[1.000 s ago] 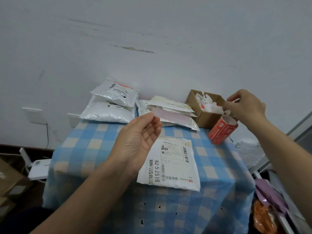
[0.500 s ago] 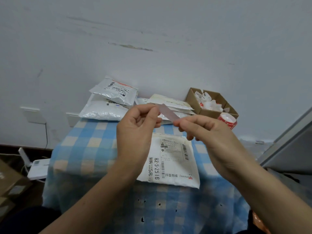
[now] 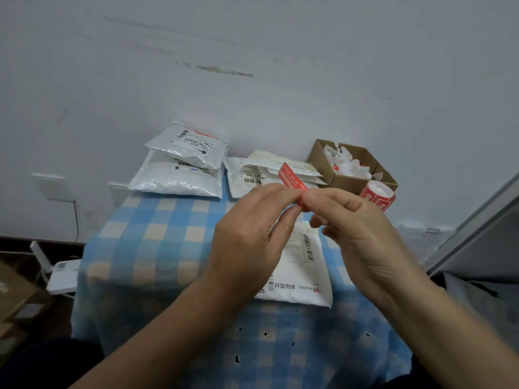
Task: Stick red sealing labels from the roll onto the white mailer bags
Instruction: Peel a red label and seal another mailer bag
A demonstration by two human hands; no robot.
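A red sealing label [image 3: 291, 178] sticks up and to the left between my two hands, above the table's middle. My left hand [image 3: 252, 234] pinches its lower end with thumb and fingertips. My right hand [image 3: 356, 228] pinches the same end from the right. Below them a white mailer bag [image 3: 303, 279] with a barcode lies flat on the blue checked tablecloth [image 3: 157, 242], partly hidden by my hands. The red label roll [image 3: 377, 195] lies at the back right, beside the cardboard box.
Two stacked white mailer bags [image 3: 179, 169] lie at the back left, a pile of flat mailers [image 3: 252, 175] at the back centre. A cardboard box [image 3: 348, 178] holds crumpled backing paper. A wall stands behind; a grey panel [image 3: 483, 242] rises at right.
My right hand left the roll at the back right and came to the centre to meet my left hand. The label now shows its red face, pinched by both hands.
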